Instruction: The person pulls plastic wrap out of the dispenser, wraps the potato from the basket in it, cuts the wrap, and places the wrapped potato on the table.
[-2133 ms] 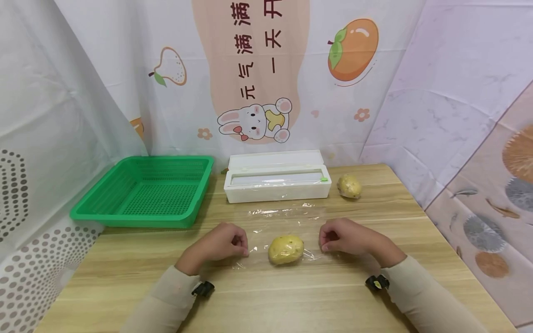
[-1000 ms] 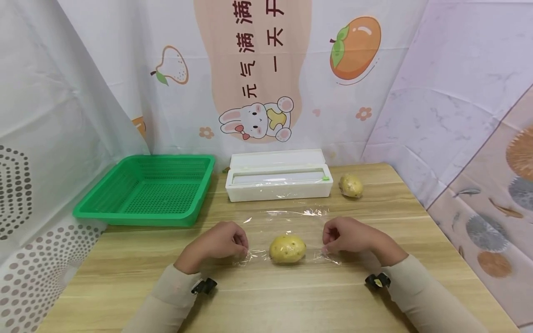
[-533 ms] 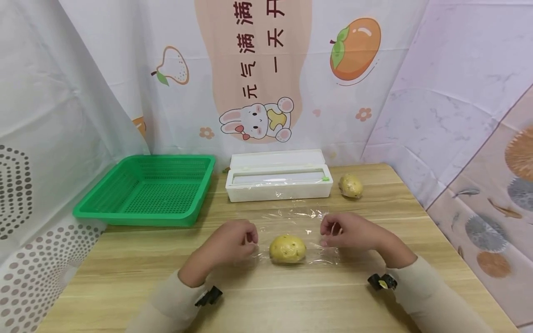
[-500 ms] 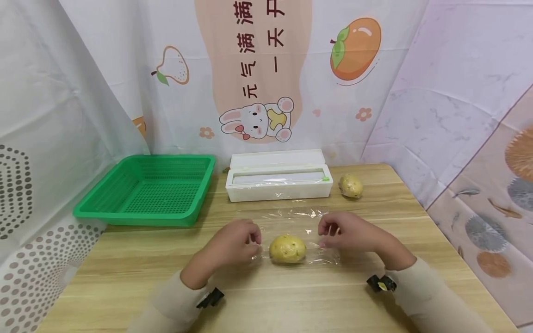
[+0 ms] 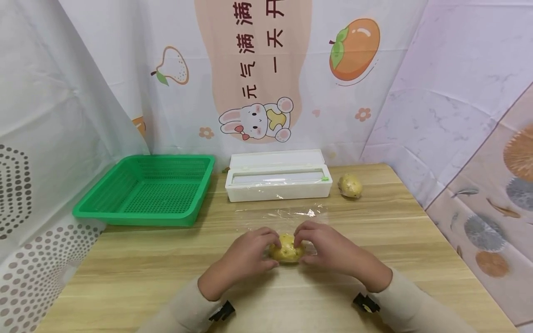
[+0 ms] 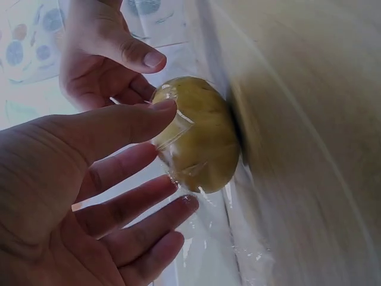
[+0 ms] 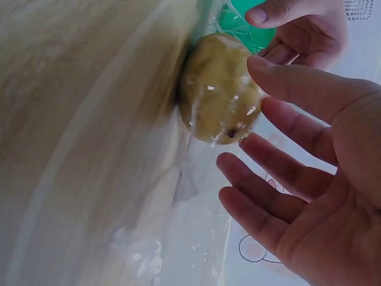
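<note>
A yellow potato covered in clear plastic wrap lies on the wooden table between both hands. At its left end is my left hand, thumb towards the near side and fingers over the far side. My right hand mirrors this at the right end. In the left wrist view, the left thumb and fingertips come right at the wrapped potato, the other fingers spread and fairly straight. The right wrist view has the right fingers spread beside the potato, thumb and forefinger tips at its edge. Clear plastic wrap spreads flat behind it.
A white cling film box with raised lid stands at the back, a green slider on its right. A second wrapped potato lies right of it. The green plastic basket stands at the back left. Printed curtains hang behind.
Both hands have left the near side edges of the plastic wrap and moved inward to the potato's two ends. The potato has stayed in place, with film over it.
</note>
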Demonstrator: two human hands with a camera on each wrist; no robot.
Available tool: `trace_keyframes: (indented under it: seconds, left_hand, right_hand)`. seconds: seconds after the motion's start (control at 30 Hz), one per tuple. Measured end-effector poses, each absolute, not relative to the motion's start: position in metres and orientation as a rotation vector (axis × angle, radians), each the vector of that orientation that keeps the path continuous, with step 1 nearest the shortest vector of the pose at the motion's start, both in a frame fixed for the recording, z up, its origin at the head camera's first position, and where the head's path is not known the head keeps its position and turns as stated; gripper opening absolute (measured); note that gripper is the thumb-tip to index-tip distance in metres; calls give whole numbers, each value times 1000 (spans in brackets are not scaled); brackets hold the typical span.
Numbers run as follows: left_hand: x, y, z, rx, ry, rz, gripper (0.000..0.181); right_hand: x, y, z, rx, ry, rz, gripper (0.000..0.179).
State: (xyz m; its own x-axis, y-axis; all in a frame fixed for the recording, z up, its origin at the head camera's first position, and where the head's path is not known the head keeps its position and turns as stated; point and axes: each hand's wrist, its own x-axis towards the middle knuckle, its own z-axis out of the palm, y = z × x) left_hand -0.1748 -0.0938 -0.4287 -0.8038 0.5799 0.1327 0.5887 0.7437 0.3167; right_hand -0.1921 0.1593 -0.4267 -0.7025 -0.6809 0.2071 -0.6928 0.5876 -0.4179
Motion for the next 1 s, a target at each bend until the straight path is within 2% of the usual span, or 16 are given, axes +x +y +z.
trace_keyframes:
  seconds: [0.4, 0.6, 0.73, 1.0]
  left_hand:
    - [-182, -94, -434, -899, -2891, -722, 36]
    - [-185, -92, -433, -892, -2890, -742, 37]
    - [-188, -91, -433, -912, -2875, -779, 31]
    - [-196, -97, -435, -915, -2937, -1001, 25]
  right_hand:
    - [-198, 157, -430, 1143, -2818, 835, 47]
    - [-203, 158, -434, 1088, -2836, 852, 46]
    - [-208, 160, -437, 1082, -2855, 910, 45]
    - [-220, 169, -440, 1096, -2924, 1199, 41]
